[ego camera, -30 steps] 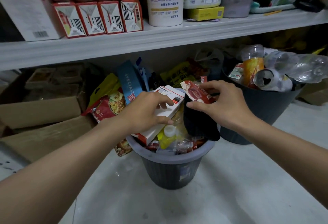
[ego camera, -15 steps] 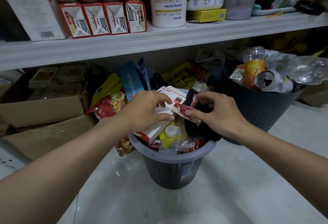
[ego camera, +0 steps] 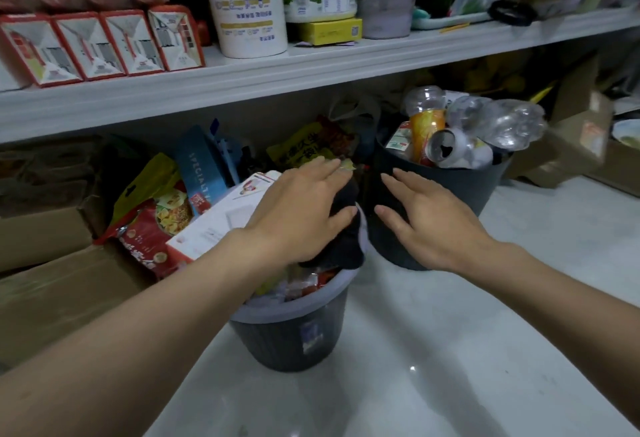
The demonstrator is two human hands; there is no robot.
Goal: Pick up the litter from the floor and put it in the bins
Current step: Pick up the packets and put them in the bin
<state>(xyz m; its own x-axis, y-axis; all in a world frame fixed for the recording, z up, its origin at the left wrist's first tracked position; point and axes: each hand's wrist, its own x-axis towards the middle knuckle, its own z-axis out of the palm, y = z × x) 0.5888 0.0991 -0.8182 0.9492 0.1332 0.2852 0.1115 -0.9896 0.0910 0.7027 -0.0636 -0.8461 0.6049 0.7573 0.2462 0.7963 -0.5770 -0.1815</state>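
2 bins, both stuffed way past the rim. The front bin (ego camera: 277,343) sits dead centre and the 2nd bin (ego camera: 485,190) is at 2 o'clock from it, touching or just beside, can't tell. All the litter (ego camera: 304,286) I can see is heaped in them: wrappers, a white box (ego camera: 214,228) and a black cloth (ego camera: 346,249) in the front one, bottles (ego camera: 512,124) and a can (ego camera: 450,150) in the other. None shows on the visible bit of floor (ego camera: 450,350).

The left hand (ego camera: 301,208) lies flat on the heap, fingers straight, over the box and cloth. Looks like pressing down, not gripping. The right hand (ego camera: 429,221) is released too, fingers spread, holding nothing, hovering at 3 o'clock of the left one in front of the 2nd bin.

What could go wrong imo: push too hard or off-centre and the heap slides. The cloth hangs over the rim at 3 o'clock and a red packet (ego camera: 145,239) leans out at 9 o'clock, so either could flop onto the floor. A hard shove might tip the bin. The right hand bumping the 2nd bin could roll a bottle off.

Hard to see: the left palm hides whatever's under it. It's dark under the shelf (ego camera: 277,83), everything's a bit blurry, labels unreadable. The floor is cut off at the edges, so no idea if litter's left out there.
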